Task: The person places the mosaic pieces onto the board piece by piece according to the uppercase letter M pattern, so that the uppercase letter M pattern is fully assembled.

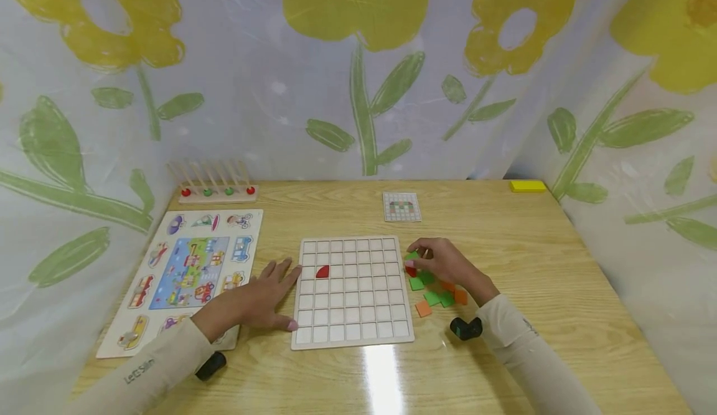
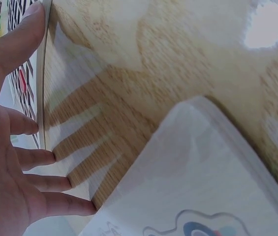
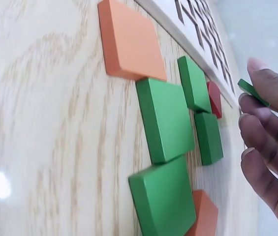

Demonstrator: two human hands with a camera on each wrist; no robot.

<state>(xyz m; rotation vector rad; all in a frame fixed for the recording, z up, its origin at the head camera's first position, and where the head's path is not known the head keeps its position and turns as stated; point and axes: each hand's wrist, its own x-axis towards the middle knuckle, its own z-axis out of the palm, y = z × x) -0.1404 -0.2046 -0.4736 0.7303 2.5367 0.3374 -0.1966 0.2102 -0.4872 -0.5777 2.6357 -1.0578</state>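
A wooden grid board (image 1: 353, 335) lies flat before me. One red quarter-round tile (image 1: 322, 272) sits in a cell at its upper left. My left hand (image 1: 263, 297) has its fingers spread, the thumb and fingertips at the board's left edge. Just off the right edge, my right hand (image 1: 445, 262) pinches a thin green tile (image 3: 253, 92) between thumb and forefinger, raised off the table. Beneath and beside that hand lie several green square tiles (image 3: 166, 118), several orange tiles (image 3: 131, 44) and a red piece (image 3: 214, 99).
Behind the board lies a small pattern card (image 1: 401, 216). A picture puzzle board (image 1: 159, 216) takes up the left side, with a peg rack (image 1: 218, 196) behind it. At the back right is a yellow block (image 1: 528, 186). Flower-printed curtains (image 1: 252, 91) surround the wooden table (image 1: 532, 265).
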